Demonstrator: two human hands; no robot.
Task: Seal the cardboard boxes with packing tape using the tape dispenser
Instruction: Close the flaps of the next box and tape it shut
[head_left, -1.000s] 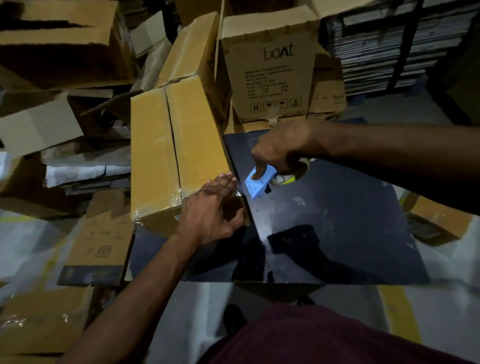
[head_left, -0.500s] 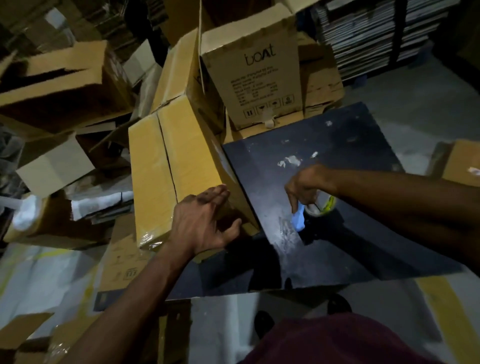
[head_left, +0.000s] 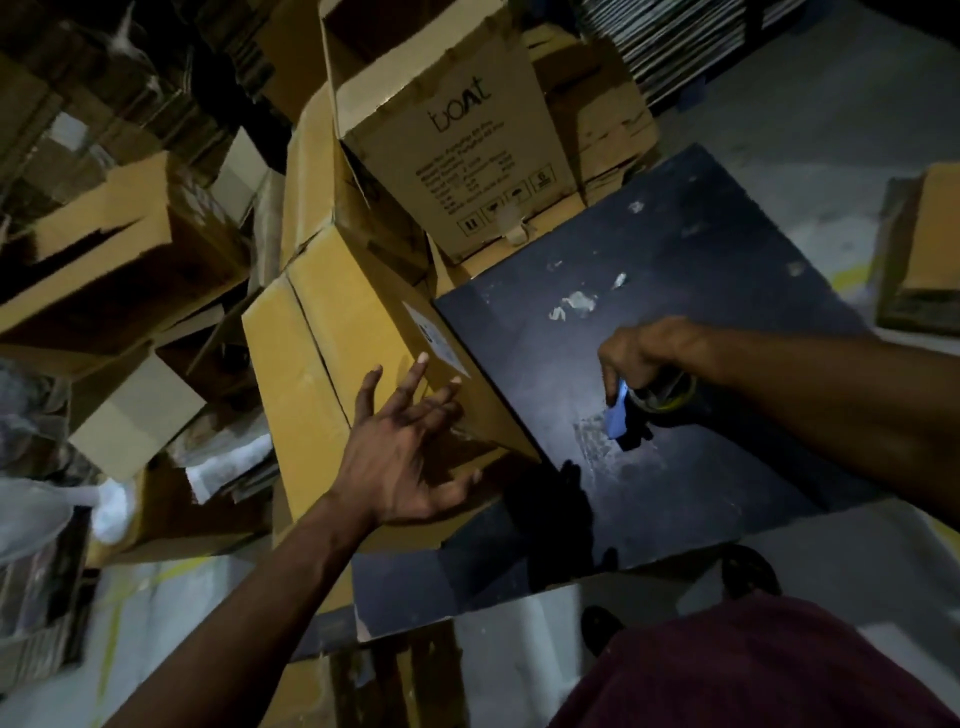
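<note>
Two hands working: my right hand (head_left: 641, 353) holds the tape dispenser (head_left: 647, 405) on the dark surface (head_left: 701, 270); left hand (head_left: 402, 447), grip wide, steadies the box (head_left: 317, 364) (overhanging), which I judge could tip.

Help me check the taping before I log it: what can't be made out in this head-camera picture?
- Tape dispenser: mostly covered by the right hand gripping it; only the blue blade end and part of the roll show.
- Yellow box: its near end is hidden by the open left hand; tape there cannot be judged.
- White label on that box: print too small and dim.
- Printed box: fine print blurred.
</note>
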